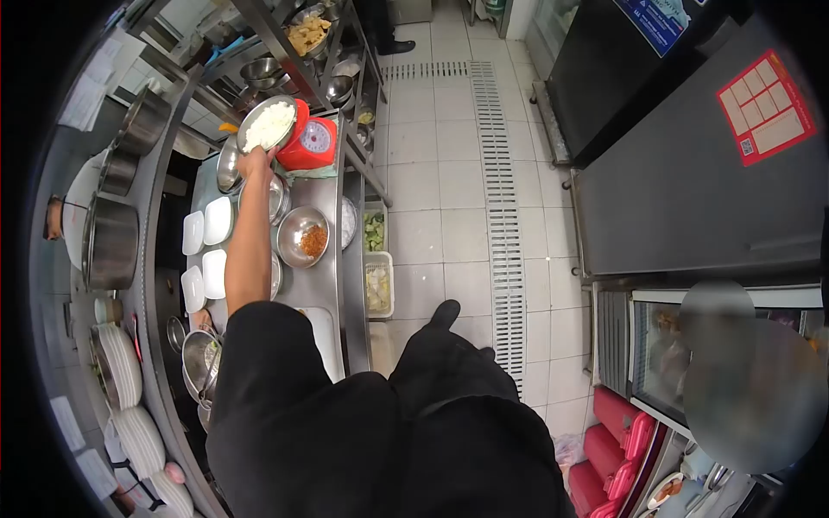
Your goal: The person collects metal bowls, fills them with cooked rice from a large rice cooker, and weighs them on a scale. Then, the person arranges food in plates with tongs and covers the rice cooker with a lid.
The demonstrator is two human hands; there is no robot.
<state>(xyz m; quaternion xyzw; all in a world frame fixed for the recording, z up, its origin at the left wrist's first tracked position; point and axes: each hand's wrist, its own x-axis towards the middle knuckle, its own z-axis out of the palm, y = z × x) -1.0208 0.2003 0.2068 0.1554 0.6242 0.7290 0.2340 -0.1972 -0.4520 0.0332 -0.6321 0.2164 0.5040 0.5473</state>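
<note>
My left hand (255, 162) reaches far out over the steel counter (298, 192), fingers closed on the near rim of a steel bowl (289, 135). White, finely cut food (270, 123) fills much of that bowl. Right beside it stands a red dial scale (318, 143); whether the bowl touches it I cannot tell. Under and beside my forearm are several white square containers (220, 220). Another steel bowl (296, 226) with reddish-brown crumbs (313, 241) is to the right of my forearm. My right hand is not visible.
At lower left, a metal bowl (193, 363) with utensils is partly behind my sleeve, beside a small skin-toned shape I cannot make out. Pots (112, 242) and stacked plates (138, 440) line the left shelf. A floor drain (498, 198) runs along the aisle; dark cabinets (691, 164) stand right.
</note>
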